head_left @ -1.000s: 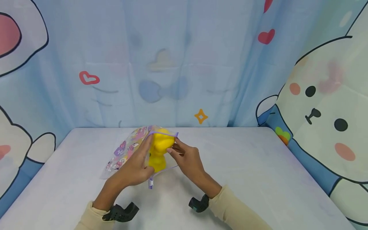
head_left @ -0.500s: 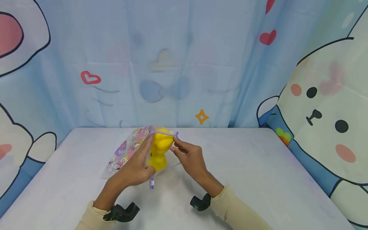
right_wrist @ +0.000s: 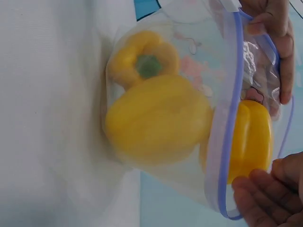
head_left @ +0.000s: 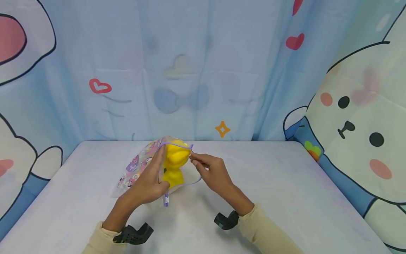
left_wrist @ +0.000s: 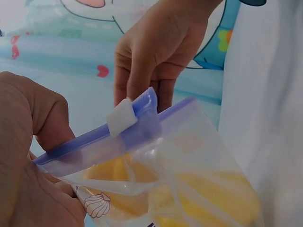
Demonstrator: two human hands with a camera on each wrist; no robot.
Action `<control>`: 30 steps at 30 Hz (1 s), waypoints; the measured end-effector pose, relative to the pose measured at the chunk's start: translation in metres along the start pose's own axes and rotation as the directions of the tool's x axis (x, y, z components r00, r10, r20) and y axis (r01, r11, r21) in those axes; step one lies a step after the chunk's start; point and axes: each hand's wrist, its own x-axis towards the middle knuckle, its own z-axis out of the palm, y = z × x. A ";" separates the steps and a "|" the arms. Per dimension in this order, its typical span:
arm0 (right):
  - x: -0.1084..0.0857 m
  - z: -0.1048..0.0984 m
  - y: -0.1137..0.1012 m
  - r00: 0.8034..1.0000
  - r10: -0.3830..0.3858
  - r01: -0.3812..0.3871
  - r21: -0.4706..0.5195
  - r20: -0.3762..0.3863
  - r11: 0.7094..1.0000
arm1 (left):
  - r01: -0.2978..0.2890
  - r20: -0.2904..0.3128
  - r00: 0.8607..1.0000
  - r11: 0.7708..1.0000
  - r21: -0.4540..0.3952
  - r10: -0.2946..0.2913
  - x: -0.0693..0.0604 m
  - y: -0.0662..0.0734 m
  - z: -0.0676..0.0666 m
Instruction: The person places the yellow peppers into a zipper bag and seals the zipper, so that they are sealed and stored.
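A clear zip bag point(head_left: 135, 170) with cartoon prints and a purple rim lies on its side, its mouth facing right. My left hand point(head_left: 149, 185) grips it near the mouth, thumb on the near rim and a finger stretched along the far side. My right hand point(head_left: 215, 174) pinches the rim at the mouth, fingertips against a yellow bell pepper point(right_wrist: 251, 139) in the opening. Deeper in the bag sit another yellow bell pepper with a green stem point(right_wrist: 147, 66) and a large smooth yellow piece point(right_wrist: 158, 120), its kind unclear through the plastic. A white slider point(left_wrist: 121, 117) sits on the rim.
The bag rests on a white-covered table point(head_left: 272, 183). Behind the table hangs a blue curtain point(head_left: 177, 31) printed with cartoon animals and hearts. A black wrist camera mount point(head_left: 134, 234) is on the left wrist, another point(head_left: 226, 220) on the right.
My right hand has shifted slightly right, and the rim by it bows farther out. The bag's mouth and the yellow things have moved a little left. The left hand has barely moved.
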 end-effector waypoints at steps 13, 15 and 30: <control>0.004 -0.004 0.018 0.998 -0.031 0.045 0.241 -0.063 0.969 | 0.010 0.026 1.000 1.000 0.023 -0.010 -0.001 -0.001 0.001; 0.005 -0.002 0.020 0.998 -0.034 0.046 0.267 -0.048 0.963 | 0.014 0.036 0.999 0.999 0.033 -0.015 -0.002 -0.001 0.001; 0.014 -0.003 0.008 0.997 -0.025 0.045 0.293 -0.070 0.955 | 0.026 0.091 0.995 0.996 0.082 -0.033 -0.001 -0.004 0.001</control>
